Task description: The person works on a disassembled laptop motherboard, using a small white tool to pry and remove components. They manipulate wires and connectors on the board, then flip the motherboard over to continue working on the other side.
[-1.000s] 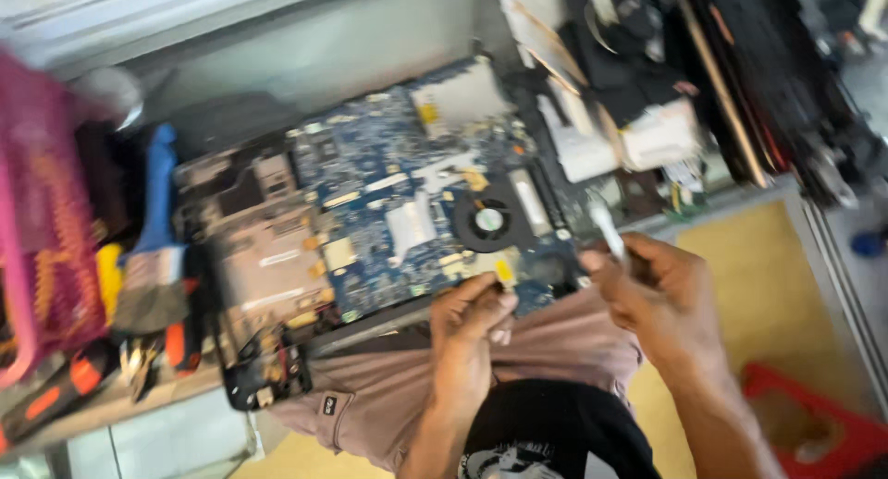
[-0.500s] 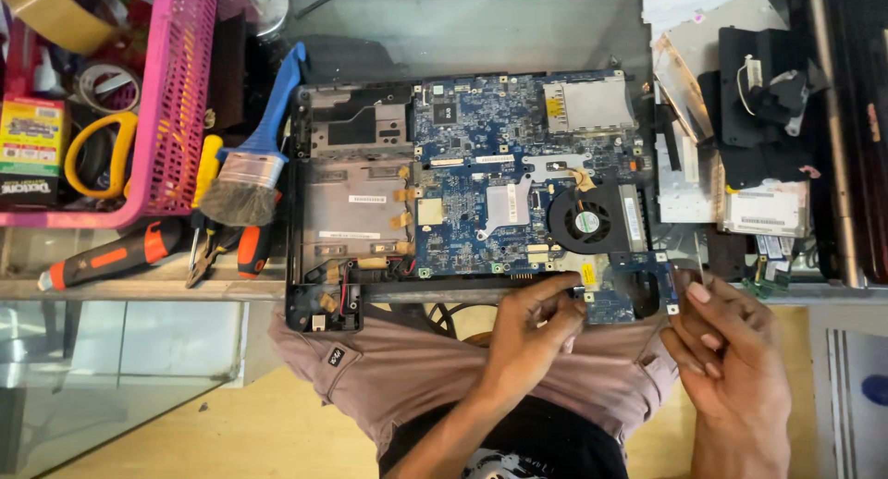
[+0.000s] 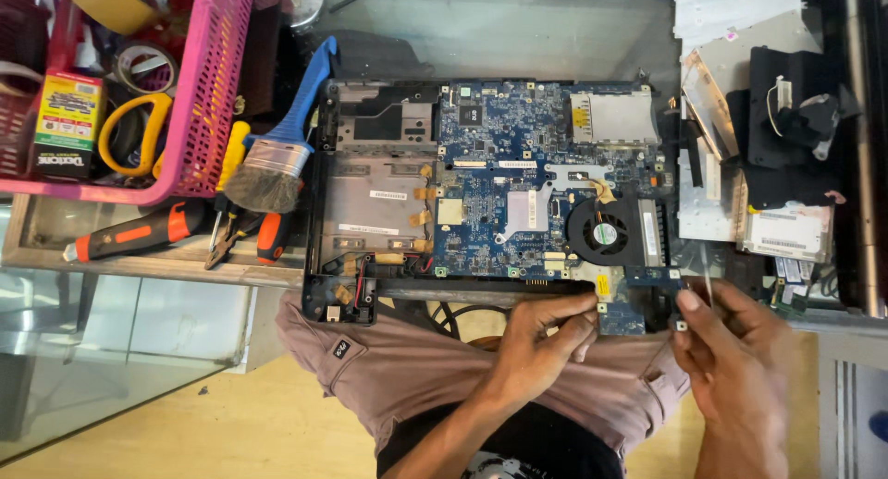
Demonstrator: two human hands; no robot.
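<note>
Opened laptop base (image 3: 370, 202) with blue circuit board (image 3: 518, 183) flat on the bench, long axis running left to right, near edge overhanging the lap. Round black fan (image 3: 603, 231) at the board's right. Left hand (image 3: 546, 336) curled, fingertips pinching the front edge of the base just below the fan. Right hand (image 3: 740, 350) closed around a thin screwdriver (image 3: 708, 274), shaft roughly upright, tip pointing away toward the board's right corner. Blue-handled brush (image 3: 277, 146) lying diagonally beside the base's left side, bristles toward the near edge. Pink basket (image 3: 208, 91) farther left.
</note>
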